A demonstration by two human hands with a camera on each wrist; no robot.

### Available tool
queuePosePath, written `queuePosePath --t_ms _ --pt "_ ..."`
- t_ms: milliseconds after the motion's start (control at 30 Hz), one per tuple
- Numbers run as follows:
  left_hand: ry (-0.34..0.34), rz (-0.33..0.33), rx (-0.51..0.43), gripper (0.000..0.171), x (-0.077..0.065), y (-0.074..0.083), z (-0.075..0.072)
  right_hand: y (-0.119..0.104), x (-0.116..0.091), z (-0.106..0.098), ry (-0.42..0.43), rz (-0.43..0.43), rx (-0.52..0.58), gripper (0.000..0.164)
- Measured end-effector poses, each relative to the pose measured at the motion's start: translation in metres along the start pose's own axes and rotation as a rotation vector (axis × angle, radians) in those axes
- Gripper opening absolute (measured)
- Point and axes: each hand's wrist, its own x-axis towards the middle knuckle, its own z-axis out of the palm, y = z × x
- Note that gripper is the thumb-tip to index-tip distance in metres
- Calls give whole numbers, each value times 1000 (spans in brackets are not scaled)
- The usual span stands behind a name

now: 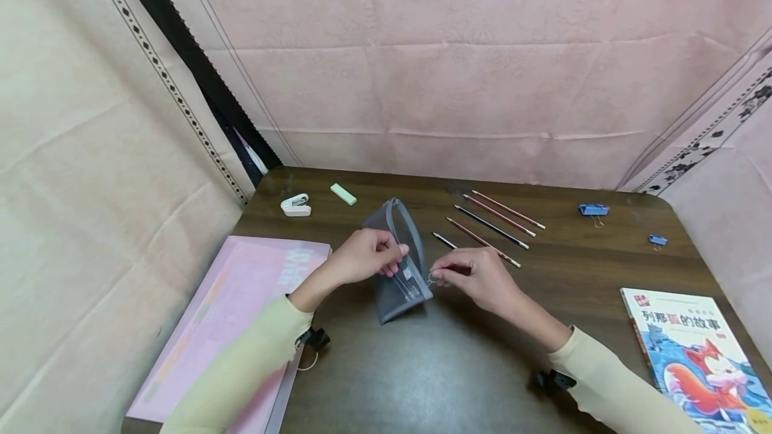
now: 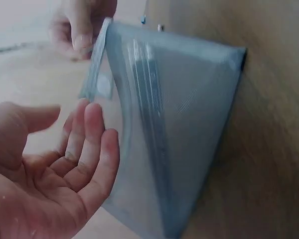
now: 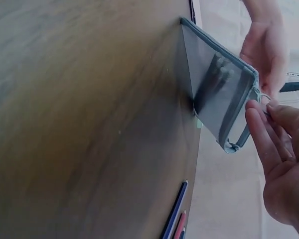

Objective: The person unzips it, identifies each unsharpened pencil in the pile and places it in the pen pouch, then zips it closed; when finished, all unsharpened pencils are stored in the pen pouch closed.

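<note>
A grey see-through mesh zip pouch [image 1: 398,293] stands tilted over the middle of the table, its zip side gaping at the top. Slim long items [image 2: 152,94] show through the mesh inside it. My right hand [image 1: 479,276] pinches a small ring [image 3: 263,97] at the pouch's zip corner between thumb and fingers. My left hand [image 1: 369,256] is at the pouch's opening, its loosely bent fingers [image 2: 93,124] right at the zip edge. The left thumb stands apart from those fingers in the left wrist view.
Several pencils [image 1: 491,226] lie right of the pouch. Behind it are a green eraser-like block [image 1: 343,194] and a white stapler-like object [image 1: 296,206]. A pink folder [image 1: 241,313] lies left; blue binder clips [image 1: 594,209] and a picture book [image 1: 693,353] are right.
</note>
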Motion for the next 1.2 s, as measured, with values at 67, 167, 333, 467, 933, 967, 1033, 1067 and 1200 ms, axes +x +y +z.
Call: queuePosePath --t_ms 67,167,333,467,933,967,1033,1067,1200 --pt "18 42 140 30 -12 7 6 -1 0 4 25 -14 25 6" --pt "53 74 337 38 -26 18 18 -9 -1 8 59 -3 84 6" --pt "132 67 476 56 -36 31 35 -29 0 11 96 86 153 5" --pt "186 65 534 53 -39 32 39 -38 3 15 100 147 178 5" --pt "201 124 511 16 -29 28 27 12 47 22 29 13 57 6" --pt "205 125 515 16 -29 28 26 17 51 22 19 -2 41 6" --pt "213 130 522 15 -29 29 23 23 59 22 14 -32 7 6" --pt "216 135 525 14 -30 29 22 26 62 21 20 -41 -3 6" --pt "224 138 535 13 -37 36 17 32 78 15 75 -39 -17 4"
